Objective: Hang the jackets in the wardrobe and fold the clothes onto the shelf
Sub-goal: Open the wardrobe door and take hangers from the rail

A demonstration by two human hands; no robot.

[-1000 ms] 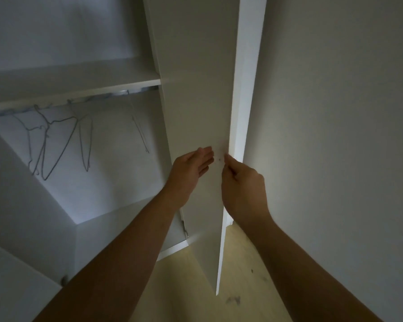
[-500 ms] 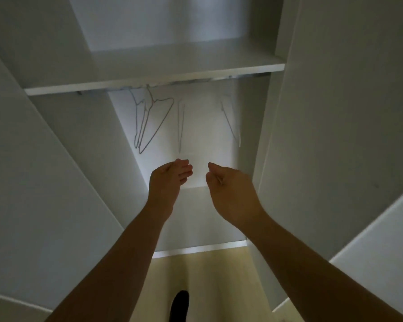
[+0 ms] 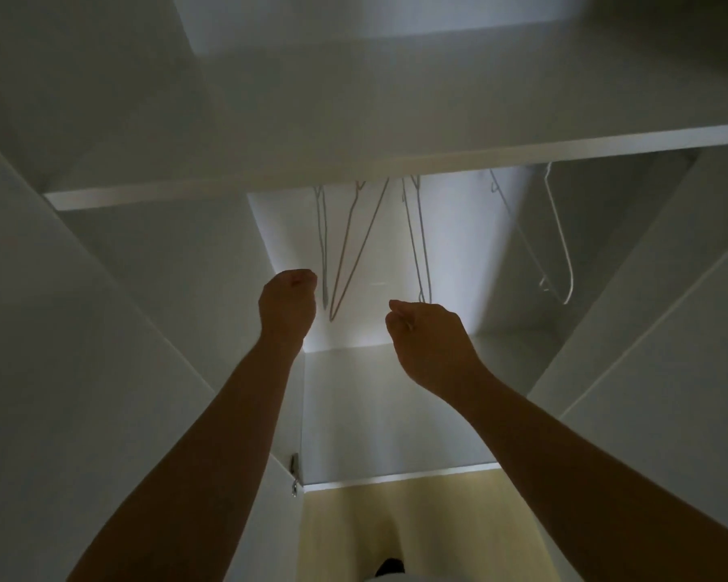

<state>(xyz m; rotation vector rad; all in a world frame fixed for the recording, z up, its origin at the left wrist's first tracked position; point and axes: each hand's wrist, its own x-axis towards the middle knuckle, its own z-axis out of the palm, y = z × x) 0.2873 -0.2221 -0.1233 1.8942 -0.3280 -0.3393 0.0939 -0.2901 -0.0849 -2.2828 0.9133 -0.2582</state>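
wardrobe (image 3: 102, 329): white, open | hangers (image 3: 354, 245): thin wire, bare

Thin bare wire hangers (image 3: 356, 245), smooth matt white wardrobe shelf (image 3: 396, 170), pale wood-look floor (image 3: 354, 531)

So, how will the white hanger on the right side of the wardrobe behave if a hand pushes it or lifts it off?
The white hanger looks thin, so it is probably light. It hangs freely below the shelf, so a push would likely make it swing. Its smooth bare frame may let a jacket slip.
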